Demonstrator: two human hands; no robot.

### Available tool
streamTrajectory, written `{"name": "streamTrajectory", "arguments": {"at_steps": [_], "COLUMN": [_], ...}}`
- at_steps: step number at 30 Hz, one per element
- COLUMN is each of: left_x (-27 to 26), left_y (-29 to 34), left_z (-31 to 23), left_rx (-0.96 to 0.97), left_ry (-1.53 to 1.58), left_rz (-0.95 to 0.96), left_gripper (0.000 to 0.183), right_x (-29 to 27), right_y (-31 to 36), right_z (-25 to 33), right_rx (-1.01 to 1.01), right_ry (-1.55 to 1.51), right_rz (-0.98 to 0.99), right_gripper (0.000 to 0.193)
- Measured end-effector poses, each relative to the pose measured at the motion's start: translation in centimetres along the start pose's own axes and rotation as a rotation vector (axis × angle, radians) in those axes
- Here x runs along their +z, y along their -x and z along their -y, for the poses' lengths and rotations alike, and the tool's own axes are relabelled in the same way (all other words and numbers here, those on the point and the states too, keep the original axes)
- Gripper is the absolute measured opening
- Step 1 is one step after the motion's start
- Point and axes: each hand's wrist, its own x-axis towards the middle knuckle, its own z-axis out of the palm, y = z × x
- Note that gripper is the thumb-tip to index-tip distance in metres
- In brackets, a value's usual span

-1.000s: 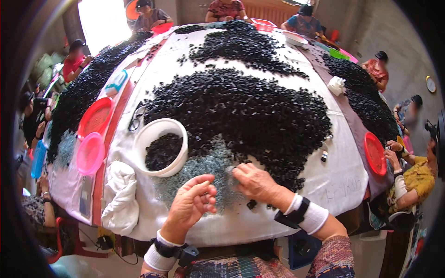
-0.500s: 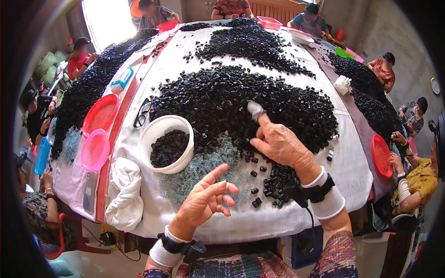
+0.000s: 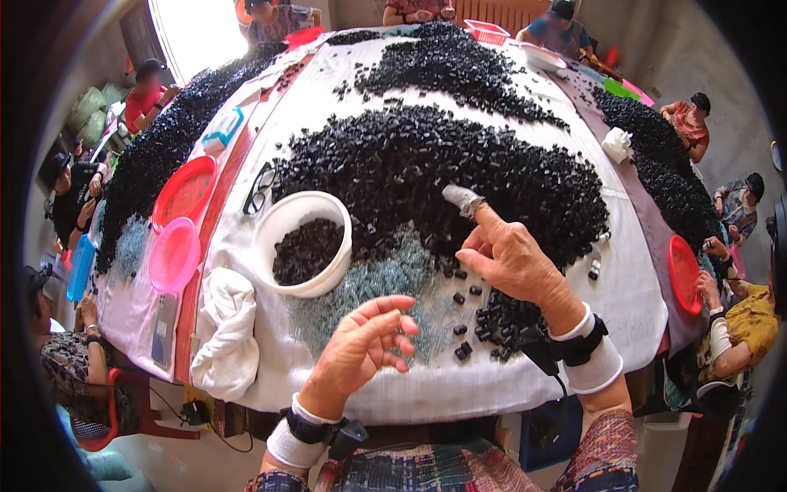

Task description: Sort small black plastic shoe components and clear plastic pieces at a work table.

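Note:
A wide heap of small black plastic pieces (image 3: 385, 156) lies across the white cloth in front of me. Over its near right edge is my right hand (image 3: 516, 254), its index finger stretched out with a pale wrap on the tip, thumb apart, nothing seen in it. My left hand (image 3: 361, 340) hovers palm inward above the cloth, its fingers loosely bent and apart, holding nothing. Just beyond it, thin bluish clear bits (image 3: 369, 283) are spread beside a white bowl (image 3: 344, 266) partly filled with black pieces (image 3: 307, 252). Below my right hand sits a smaller cluster of black pieces (image 3: 502, 321).
Left of the bowl are glasses (image 3: 259, 190), a red basin (image 3: 211, 168), a pink basket (image 3: 174, 256), a phone (image 3: 164, 330) and a crumpled white cloth (image 3: 223, 336). A crumpled white tissue (image 3: 616, 145) lies at right. Several people sit around the table near other black heaps.
My right hand has shifted slightly right and down, its wrapped finger more stretched out. My left hand's fingers have drawn in a little. The whole view has shifted slightly.

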Motion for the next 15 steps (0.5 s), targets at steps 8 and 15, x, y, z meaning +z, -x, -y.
{"name": "streamTrajectory", "arguments": {"at_steps": [8,15], "left_x": [-1.2,-1.2], "left_y": [0.5,0.4], "left_z": [0.8,0.9], "left_rx": [0.020,0.049], "left_ry": [0.032,0.014], "left_rz": [-0.086,-0.074], "left_gripper": [0.027,0.031], "right_x": [4.2,0.8], "right_y": [4.0,1.9], "right_z": [-1.0,-0.5], "right_rx": [-0.077,-0.048], "right_ry": [-0.039,0.038], "right_rz": [0.304,0.093], "right_gripper": [0.057,0.074]}}
